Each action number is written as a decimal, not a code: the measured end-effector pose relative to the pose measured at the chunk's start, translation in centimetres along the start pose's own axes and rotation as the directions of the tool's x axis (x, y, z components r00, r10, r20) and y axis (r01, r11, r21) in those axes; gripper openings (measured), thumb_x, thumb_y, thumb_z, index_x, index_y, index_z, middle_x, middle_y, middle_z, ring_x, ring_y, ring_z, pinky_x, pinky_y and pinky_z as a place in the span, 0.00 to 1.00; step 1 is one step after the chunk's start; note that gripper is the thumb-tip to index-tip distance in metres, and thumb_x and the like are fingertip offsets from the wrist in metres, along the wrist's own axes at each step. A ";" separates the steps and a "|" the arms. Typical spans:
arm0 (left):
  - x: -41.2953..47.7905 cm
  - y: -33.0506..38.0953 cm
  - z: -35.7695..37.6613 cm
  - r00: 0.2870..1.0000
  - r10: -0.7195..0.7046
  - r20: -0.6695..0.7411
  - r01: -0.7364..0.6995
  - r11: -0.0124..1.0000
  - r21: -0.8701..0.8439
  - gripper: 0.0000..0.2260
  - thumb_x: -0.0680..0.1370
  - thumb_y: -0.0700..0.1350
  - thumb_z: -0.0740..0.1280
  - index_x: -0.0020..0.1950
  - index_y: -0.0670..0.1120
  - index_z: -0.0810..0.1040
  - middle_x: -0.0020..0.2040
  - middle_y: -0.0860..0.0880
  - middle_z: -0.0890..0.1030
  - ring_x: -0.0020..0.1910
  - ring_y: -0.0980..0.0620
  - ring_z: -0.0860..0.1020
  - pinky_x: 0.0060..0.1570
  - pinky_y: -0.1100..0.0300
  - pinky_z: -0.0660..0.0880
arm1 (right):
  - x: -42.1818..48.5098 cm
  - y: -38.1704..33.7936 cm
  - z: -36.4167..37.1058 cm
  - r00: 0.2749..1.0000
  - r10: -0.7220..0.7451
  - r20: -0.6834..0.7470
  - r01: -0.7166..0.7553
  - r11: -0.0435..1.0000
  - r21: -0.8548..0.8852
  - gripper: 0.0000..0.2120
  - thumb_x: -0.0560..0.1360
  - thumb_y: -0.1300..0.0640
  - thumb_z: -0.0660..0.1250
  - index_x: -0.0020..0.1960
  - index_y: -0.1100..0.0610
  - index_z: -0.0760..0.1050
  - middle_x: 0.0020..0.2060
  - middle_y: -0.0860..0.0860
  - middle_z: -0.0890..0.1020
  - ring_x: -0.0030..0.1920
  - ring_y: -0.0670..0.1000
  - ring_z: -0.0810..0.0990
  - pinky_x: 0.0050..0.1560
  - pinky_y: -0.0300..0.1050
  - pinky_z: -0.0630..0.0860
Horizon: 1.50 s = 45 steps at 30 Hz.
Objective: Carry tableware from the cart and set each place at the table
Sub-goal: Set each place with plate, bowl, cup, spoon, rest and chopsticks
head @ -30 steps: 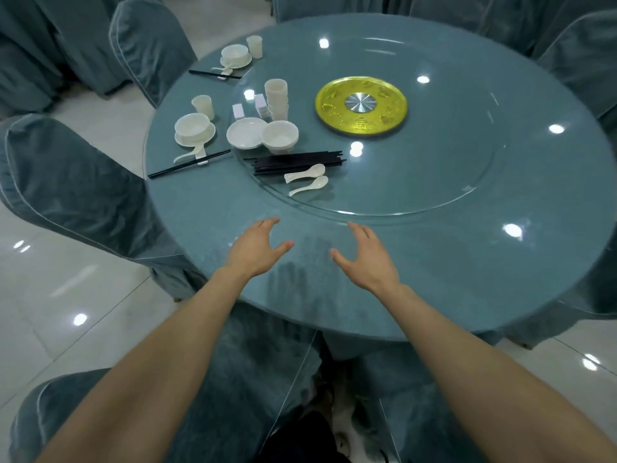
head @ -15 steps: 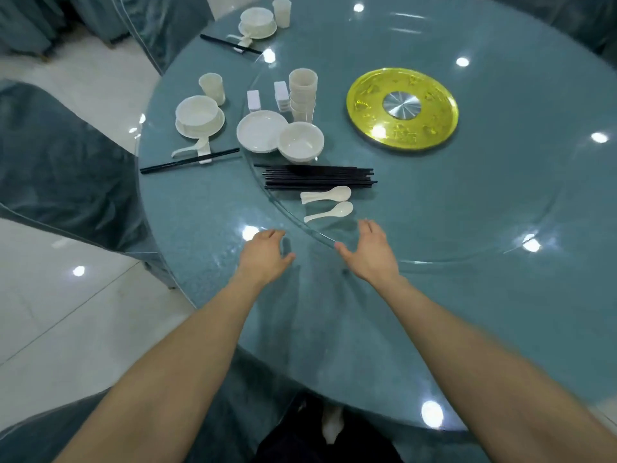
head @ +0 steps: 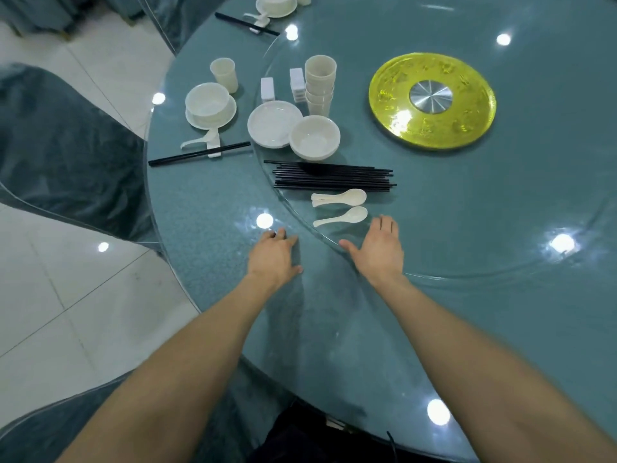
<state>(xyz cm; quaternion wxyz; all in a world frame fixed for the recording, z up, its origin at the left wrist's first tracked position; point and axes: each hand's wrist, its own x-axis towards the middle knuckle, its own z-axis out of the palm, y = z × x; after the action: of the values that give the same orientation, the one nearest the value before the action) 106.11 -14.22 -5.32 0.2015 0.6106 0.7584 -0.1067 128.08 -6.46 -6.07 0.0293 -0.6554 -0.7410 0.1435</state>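
Both hands empty. Left hand (head: 273, 259) is palm down, fingers loosely bent, over the table (head: 200, 208) just outside the rim of the glass turntable (head: 467, 277). Right hand (head: 377, 252) is flat, fingers straight and together, over the turntable edge, fingertips just beside the lower spoon (head: 342, 217). Can't tell if either palm touches the surface.

Stock sits on the turntable, ahead of the hands. Nearest are the lower spoon and the upper spoon (head: 340, 198), which shows two handles and looks like two nested. The loose chopstick bundle (head: 334, 177) lies just behind them. Then comes the spare bowl (head: 314, 138) touching the spare plate (head: 272, 123). The cup stack (head: 320, 85) and two white rests (head: 267, 90) are furthest back.

Handling, my read:
- **All pieces:** white, glossy, rigid, light, slick on glass, chippable.
- **Spoon:** pinch the handle. The nested pair may lift together.
- **Chopsticks:** thin, likely to roll and scatter. Pinch two at mid-length and lift straight up.
- **Bowl:** thumb on rim, fingers under.
- **Cups:** nested, so lower ones may ride up with the top one. Steady the stack.

Containers: spare bowl empty, spare plate empty, top cup empty.

One place is already laid at left. The set bowl (head: 207, 101) sits empty on its saucer (head: 230, 116), with a single cup (head: 224, 74) beside it. Laid chopsticks (head: 187, 157) are propped on a rest. Another laid place (head: 275, 6) is at the far edge. Cart not in view.
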 end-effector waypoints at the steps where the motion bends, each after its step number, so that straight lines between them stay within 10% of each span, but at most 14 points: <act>1: -0.1 0.1 -0.1 1.000 -0.004 0.004 0.004 1.000 0.008 0.35 0.76 0.64 0.74 0.79 0.54 0.69 0.77 0.51 0.70 0.80 0.45 0.63 0.65 0.47 0.78 | 0.0 0.1 0.1 1.000 -0.001 -0.009 0.001 1.000 0.013 0.43 0.74 0.32 0.72 0.72 0.65 0.68 0.74 0.59 0.70 0.78 0.59 0.63 0.73 0.53 0.72; 25: 0.3 -0.3 -0.8 0.999 -0.009 0.041 0.008 1.000 0.026 0.39 0.77 0.66 0.73 0.84 0.57 0.63 0.84 0.53 0.61 0.82 0.45 0.61 0.69 0.46 0.76 | -0.5 8.9 -2.2 0.995 -0.026 0.093 0.019 0.997 0.073 0.52 0.70 0.35 0.77 0.80 0.63 0.61 0.79 0.55 0.63 0.81 0.54 0.57 0.76 0.53 0.69; 34: 1.6 -1.9 -1.6 0.997 -0.081 -0.013 0.073 0.952 -0.297 0.26 0.79 0.52 0.73 0.77 0.51 0.74 0.66 0.45 0.83 0.66 0.42 0.80 0.63 0.50 0.78 | -0.2 9.1 -4.7 0.977 0.085 -0.197 -0.009 0.933 0.360 0.22 0.76 0.49 0.68 0.66 0.60 0.75 0.62 0.53 0.76 0.67 0.56 0.73 0.65 0.54 0.76; 45: 4.6 -4.1 -2.6 0.965 -0.241 -0.103 0.138 0.800 -0.584 0.20 0.81 0.48 0.72 0.72 0.46 0.79 0.68 0.46 0.83 0.65 0.45 0.82 0.69 0.48 0.76 | 1.2 7.1 -5.9 0.966 0.045 -0.256 0.074 0.896 0.438 0.18 0.78 0.52 0.68 0.66 0.57 0.76 0.62 0.48 0.77 0.64 0.50 0.75 0.62 0.47 0.76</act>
<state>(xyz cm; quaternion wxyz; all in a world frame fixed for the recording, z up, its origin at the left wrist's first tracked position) 100.92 -9.98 -5.32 0.2971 0.4496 0.8272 0.1592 136.07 -3.58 -2.36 0.2760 -0.6389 -0.6831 0.2213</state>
